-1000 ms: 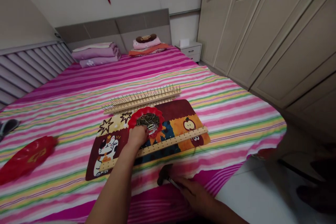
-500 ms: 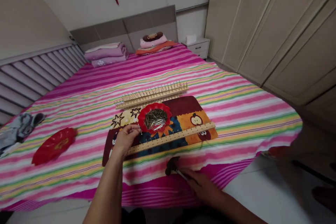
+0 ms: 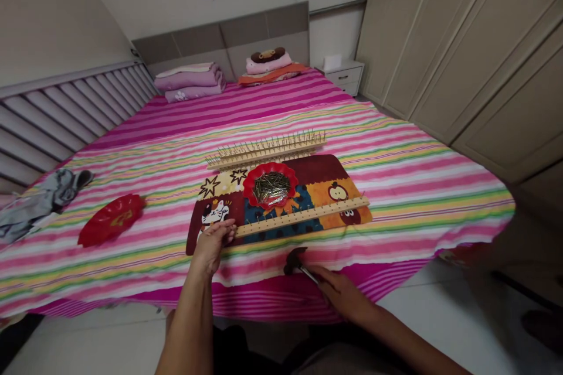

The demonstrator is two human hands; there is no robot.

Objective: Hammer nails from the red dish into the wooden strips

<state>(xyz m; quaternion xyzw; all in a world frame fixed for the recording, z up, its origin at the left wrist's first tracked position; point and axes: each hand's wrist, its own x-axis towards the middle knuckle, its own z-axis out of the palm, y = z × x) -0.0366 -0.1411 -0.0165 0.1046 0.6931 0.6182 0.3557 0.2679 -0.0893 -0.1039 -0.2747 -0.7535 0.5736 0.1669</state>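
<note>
My left hand [image 3: 215, 242] is closed in a pinch at the left end of a wooden strip [image 3: 303, 217]; the nail between its fingertips is mostly hidden. Small holes or nail heads run along the strip, which lies across the front of a patterned mat [image 3: 314, 167]. Past the strip, a red scalloped bowl [image 3: 247, 187] holds a heap of nails [image 3: 272, 186]. My right hand [image 3: 341, 291] grips the handle of a hammer [image 3: 295, 261], its dark head low over the bed's front edge, apart from the strip.
Behind the bowl lie wooden strips [image 3: 268, 152] bristling with upright nails. A red dish [image 3: 112, 220] and grey clothing [image 3: 44, 202] are on the left of the striped bed sheet [image 3: 409, 187]. Folded bedding [image 3: 191, 82] sits by the headboard; a wardrobe [image 3: 440, 47] stands at right.
My left hand has moved from beside the bowl, where a nail showed at its fingertips, down to the strip's left end. The hammer stays in my right hand. The view has shifted slightly.
</note>
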